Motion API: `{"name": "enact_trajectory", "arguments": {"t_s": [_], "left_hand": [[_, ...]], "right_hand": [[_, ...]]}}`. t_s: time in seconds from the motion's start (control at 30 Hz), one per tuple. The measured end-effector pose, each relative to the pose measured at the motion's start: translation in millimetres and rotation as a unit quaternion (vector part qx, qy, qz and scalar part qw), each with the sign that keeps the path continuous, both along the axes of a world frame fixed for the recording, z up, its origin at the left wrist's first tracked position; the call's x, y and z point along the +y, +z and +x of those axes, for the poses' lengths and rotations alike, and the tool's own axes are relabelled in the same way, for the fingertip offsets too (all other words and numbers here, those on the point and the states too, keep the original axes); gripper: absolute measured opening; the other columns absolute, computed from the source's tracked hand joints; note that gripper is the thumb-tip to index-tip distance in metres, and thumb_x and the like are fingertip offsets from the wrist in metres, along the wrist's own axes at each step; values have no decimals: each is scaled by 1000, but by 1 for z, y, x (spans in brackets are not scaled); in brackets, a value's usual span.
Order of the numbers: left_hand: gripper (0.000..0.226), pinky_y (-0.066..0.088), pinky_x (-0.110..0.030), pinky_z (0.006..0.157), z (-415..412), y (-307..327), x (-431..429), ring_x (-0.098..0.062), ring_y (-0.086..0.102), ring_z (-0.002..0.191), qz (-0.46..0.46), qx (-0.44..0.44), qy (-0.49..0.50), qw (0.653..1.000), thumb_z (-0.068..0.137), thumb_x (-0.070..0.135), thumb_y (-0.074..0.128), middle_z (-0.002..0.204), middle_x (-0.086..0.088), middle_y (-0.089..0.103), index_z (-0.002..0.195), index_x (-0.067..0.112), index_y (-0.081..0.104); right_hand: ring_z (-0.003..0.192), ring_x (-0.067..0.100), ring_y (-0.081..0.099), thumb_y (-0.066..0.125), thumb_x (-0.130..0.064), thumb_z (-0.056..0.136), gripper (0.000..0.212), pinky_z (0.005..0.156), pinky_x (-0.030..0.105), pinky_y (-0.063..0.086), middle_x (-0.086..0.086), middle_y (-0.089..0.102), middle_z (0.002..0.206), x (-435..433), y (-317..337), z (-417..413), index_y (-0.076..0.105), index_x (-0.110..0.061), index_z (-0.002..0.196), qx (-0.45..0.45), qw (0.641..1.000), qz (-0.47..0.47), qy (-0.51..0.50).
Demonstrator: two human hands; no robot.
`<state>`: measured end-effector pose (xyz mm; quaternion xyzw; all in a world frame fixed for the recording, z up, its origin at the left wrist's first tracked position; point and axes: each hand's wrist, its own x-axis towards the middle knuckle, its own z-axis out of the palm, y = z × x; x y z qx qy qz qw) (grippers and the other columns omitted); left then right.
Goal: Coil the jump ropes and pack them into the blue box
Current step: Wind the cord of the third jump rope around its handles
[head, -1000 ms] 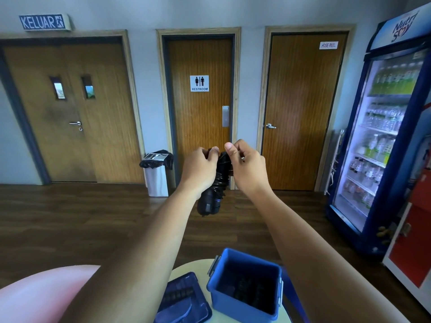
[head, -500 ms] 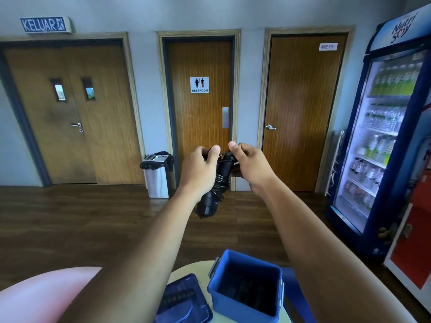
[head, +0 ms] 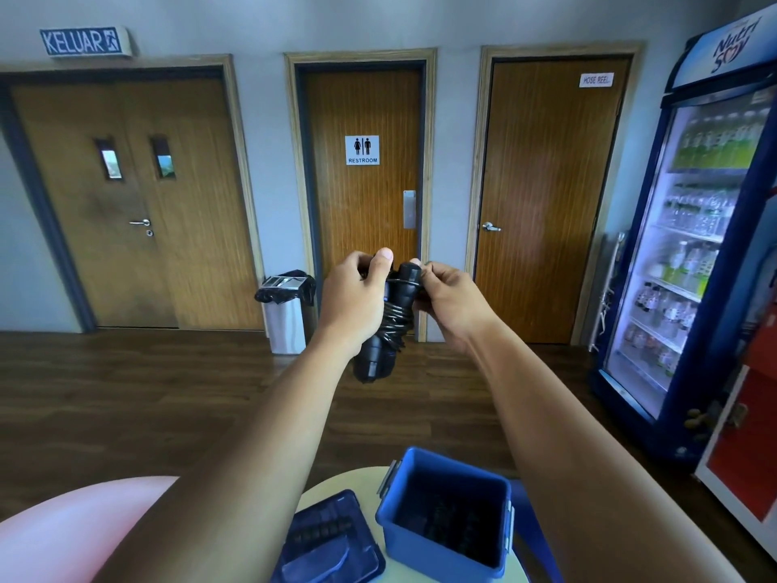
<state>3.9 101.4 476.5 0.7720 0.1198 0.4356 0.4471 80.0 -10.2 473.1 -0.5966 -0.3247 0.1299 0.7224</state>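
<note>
I log colours: jump rope (head: 380, 359) black; box (head: 437, 557) blue, its lid (head: 328, 544) darker blue; restroom door (head: 361, 229) brown wood-grain; drinks fridge (head: 710, 363) frame deep blue.

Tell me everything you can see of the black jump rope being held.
The jump rope is black and looks like plastic: handles bundled together with thin cord wound around their middle. It is held nearly upright in mid-air, higher than the blue box. The left hand grips its upper part; the right hand pinches at its top end.
</note>
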Motion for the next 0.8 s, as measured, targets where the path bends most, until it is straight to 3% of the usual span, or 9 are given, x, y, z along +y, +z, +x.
{"name": "enact_trajectory", "arguments": {"t_s": [0.2, 0.33, 0.43, 0.53, 0.67, 0.8], "left_hand": [[35, 51, -40, 72, 3, 7, 3, -22, 64, 79, -58, -25, 4, 998, 99, 50, 53, 81, -1, 66, 81, 20, 59], [38, 49, -36, 70, 3, 6, 4, -21, 63, 77, -50, 1, 17, 999, 100, 49, 52, 80, -1, 66, 81, 17, 59], [37, 46, -31, 63, 2, 8, 2, -17, 61, 73, -46, 2, 24, 999, 100, 48, 52, 78, 1, 64, 80, 18, 58], [34, 44, -29, 61, 2, 10, -3, -15, 60, 72, -35, -3, 12, 999, 101, 46, 53, 79, 2, 64, 81, 18, 58], [34, 39, -21, 57, 1, 6, -8, -8, 58, 69, 39, 14, -3, 999, 101, 44, 54, 77, 4, 63, 92, 14, 64], [35, 40, -11, 52, 1, 5, -10, -8, 58, 68, 34, 8, -2, 999, 101, 45, 54, 79, 1, 65, 92, 13, 65]], "right_hand": [[90, 22, 60, 40, -23, 108, 40, 85, 27, 55, 16, 64, 97, 1, 6, -4, 59, 11, 116, -45, 999, -8, 0], [102, 27, 58, 39, -24, 108, 43, 102, 40, 49, 20, 62, 108, -2, 0, -7, 54, 12, 125, -2, 999, -4, 41], [105, 28, 55, 39, -24, 108, 45, 101, 39, 48, 20, 59, 111, -6, -1, -7, 50, 15, 129, 14, 998, 0, 59], [103, 25, 55, 39, -25, 108, 38, 101, 40, 46, 16, 61, 107, -12, -2, -7, 56, 5, 122, 23, 997, -14, 68], [102, 26, 55, 36, -29, 109, 30, 98, 44, 45, 13, 62, 105, -19, -8, -2, 59, -8, 108, -9, 993, -105, 52], [88, 13, 57, 38, -35, 107, 34, 80, 34, 38, -5, 69, 89, -23, -8, -9, 63, -20, 91, -26, 990, -133, 27]]}}
